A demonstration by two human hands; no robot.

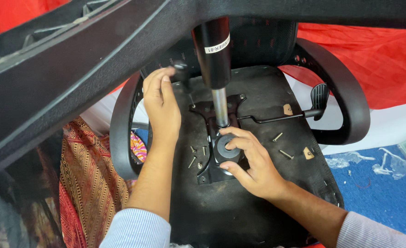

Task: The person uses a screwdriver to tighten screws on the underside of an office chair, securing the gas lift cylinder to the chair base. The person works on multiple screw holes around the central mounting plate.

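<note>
Fastening a rigid steel mechanism plate (216, 156) beneath an upturned chair seat (258, 202).
Left hand (161, 108) clamped on screwdriver (183, 76); right hand (251, 163) presses the plate flat, fingers spread.

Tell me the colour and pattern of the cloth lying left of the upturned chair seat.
The cloth is red-brown with tan woven stripes and small motifs, seen best in the head view.

**Upturned chair seat, both hands on the mechanism**

Left hand (160, 103) grips black-handled screwdriver (183, 78), tip at a corner of the black metal mechanism plate (212, 138). Right hand (249, 160) rests on the plate, fingers beside its round black knob (226, 151). Chrome-and-black gas cylinder (216, 69) stands upright. Loose silver screws (196, 156) lie on the black seat underside (239, 211).
</note>
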